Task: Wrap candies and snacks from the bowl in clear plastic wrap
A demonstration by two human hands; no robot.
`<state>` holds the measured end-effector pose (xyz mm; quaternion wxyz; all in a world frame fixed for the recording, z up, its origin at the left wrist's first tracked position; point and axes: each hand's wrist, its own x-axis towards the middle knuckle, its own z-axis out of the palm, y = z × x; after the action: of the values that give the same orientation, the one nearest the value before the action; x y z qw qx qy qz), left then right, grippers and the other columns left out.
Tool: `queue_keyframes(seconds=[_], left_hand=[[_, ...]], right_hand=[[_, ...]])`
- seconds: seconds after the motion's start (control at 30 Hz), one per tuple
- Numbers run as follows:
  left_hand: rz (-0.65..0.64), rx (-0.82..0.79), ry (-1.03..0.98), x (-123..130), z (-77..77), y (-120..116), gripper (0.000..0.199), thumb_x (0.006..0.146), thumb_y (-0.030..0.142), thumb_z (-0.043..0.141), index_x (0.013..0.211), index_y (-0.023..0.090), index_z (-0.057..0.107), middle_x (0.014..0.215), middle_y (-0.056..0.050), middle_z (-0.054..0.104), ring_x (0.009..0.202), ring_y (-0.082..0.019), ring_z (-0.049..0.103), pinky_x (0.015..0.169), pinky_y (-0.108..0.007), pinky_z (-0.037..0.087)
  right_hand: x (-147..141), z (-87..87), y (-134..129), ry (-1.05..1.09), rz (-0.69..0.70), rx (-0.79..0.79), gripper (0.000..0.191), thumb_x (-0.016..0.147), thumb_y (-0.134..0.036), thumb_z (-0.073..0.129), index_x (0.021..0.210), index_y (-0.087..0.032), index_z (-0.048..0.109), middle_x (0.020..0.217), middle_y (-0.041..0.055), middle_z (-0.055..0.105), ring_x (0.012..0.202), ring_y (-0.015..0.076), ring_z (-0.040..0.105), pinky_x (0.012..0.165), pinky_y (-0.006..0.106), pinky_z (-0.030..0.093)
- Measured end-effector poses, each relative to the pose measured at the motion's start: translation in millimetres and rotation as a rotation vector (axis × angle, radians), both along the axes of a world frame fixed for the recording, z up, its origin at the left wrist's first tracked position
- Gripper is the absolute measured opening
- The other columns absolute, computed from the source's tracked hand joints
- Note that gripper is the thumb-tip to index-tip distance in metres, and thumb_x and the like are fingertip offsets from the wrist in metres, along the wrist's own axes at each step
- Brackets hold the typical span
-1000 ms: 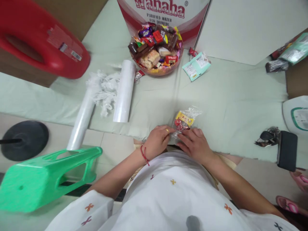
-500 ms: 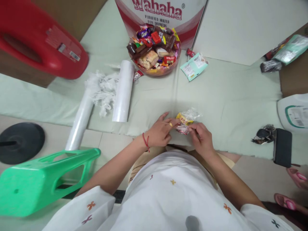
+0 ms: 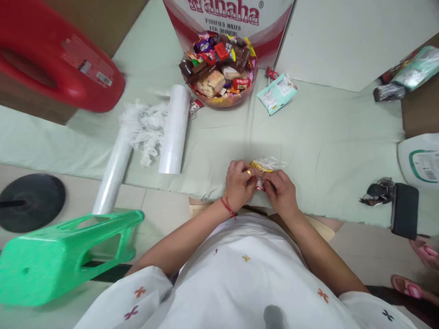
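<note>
Close to the bed-like surface's front edge, a small clear plastic bag (image 3: pixel 272 163) lies with a yellow-wrapped candy (image 3: pixel 256 166) in it. Something red and silvery, perhaps another wrapper, shows between my fingertips and is mostly covered. My left hand (image 3: pixel 239 185), wearing a gold ring and a red string bracelet, pinches the near part of this bundle from the left. From the right, my right hand (image 3: pixel 281 189) pinches the same part, its fingertips almost meeting the left ones. What exactly lies between the fingers is hidden.
Beyond stands a bowl of sweets (image 3: pixel 219 87), with a mint-green packet (image 3: pixel 277 93) to its right. White plastic rolls (image 3: pixel 174 132) lie left, near a green stool (image 3: pixel 68 256) and red jug (image 3: pixel 85 68). A phone (image 3: pixel 404 210) and keys (image 3: pixel 379 191) lie right.
My left hand has moved right and curled its fingers in, from spread to pinching. My right hand has shifted slightly left, so both fingertips now meet over the bundle, covering more of it.
</note>
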<state>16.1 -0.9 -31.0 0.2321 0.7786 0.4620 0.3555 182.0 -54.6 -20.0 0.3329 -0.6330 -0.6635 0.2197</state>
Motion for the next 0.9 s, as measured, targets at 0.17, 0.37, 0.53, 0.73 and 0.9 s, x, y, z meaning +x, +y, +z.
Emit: queue_keyframes(seconds=[0.17, 0.37, 0.53, 0.73, 0.9], left_hand=[[-0.095, -0.047, 0.097, -2.3, -5.4, 0.6, 0.02, 0.095, 0.019, 0.058, 0.099, 0.024, 0.076, 0.087, -0.006, 0.064, 0.089, -0.024, 0.054, 0.083, -0.041, 0.045], [-0.004, 0.004, 0.01, -1.0, -3.7, -2.5, 0.027, 0.093, 0.023, 0.059, 0.118, 0.017, 0.063, 0.111, -0.012, 0.063, 0.103, -0.026, 0.056, 0.092, -0.041, 0.048], [-0.07, 0.036, 0.024, -1.1, -3.9, -0.6, 0.033, 0.09, 0.016, 0.059, 0.121, 0.021, 0.067, 0.126, -0.012, 0.063, 0.117, -0.027, 0.056, 0.1, -0.043, 0.046], [-0.116, 0.004, 0.071, -2.5, -8.4, 0.6, 0.029, 0.088, 0.01, 0.061, 0.103, 0.028, 0.078, 0.123, -0.006, 0.068, 0.117, -0.025, 0.058, 0.098, -0.044, 0.043], [-0.116, 0.002, 0.081, -3.0, -9.0, 0.0, 0.031, 0.086, 0.01, 0.066, 0.104, 0.031, 0.08, 0.123, -0.006, 0.069, 0.115, -0.026, 0.058, 0.094, -0.044, 0.043]], right_hand=[[10.8, 3.2, -1.9, 0.017, 0.054, 0.097, 0.024, 0.1, -0.023, 0.053, 0.11, -0.026, 0.074, 0.094, 0.0051, 0.065, 0.088, 0.02, 0.061, 0.078, 0.035, 0.052], [31.8, 24.5, 37.3, 0.054, -0.213, -0.041, 0.061, 0.081, -0.053, 0.076, 0.132, -0.02, 0.064, 0.12, 0.013, 0.064, 0.099, 0.0252, 0.061, 0.083, 0.04, 0.052], [36.8, 34.7, 79.4, 0.065, 0.061, -0.477, 0.032, 0.083, -0.047, 0.067, 0.091, -0.018, 0.076, 0.078, 0.0038, 0.069, 0.075, 0.0192, 0.059, 0.07, 0.032, 0.043], [32.6, 47.3, 94.4, 0.338, 0.008, -0.557, 0.027, 0.069, -0.041, 0.076, 0.078, -0.015, 0.075, 0.064, -0.0018, 0.06, 0.063, 0.0124, 0.048, 0.061, 0.027, 0.037], [31.3, 50.9, 92.5, 0.515, -0.115, -0.451, 0.026, 0.065, -0.038, 0.081, 0.077, -0.016, 0.075, 0.068, -0.0005, 0.063, 0.065, 0.0118, 0.049, 0.063, 0.027, 0.039]])
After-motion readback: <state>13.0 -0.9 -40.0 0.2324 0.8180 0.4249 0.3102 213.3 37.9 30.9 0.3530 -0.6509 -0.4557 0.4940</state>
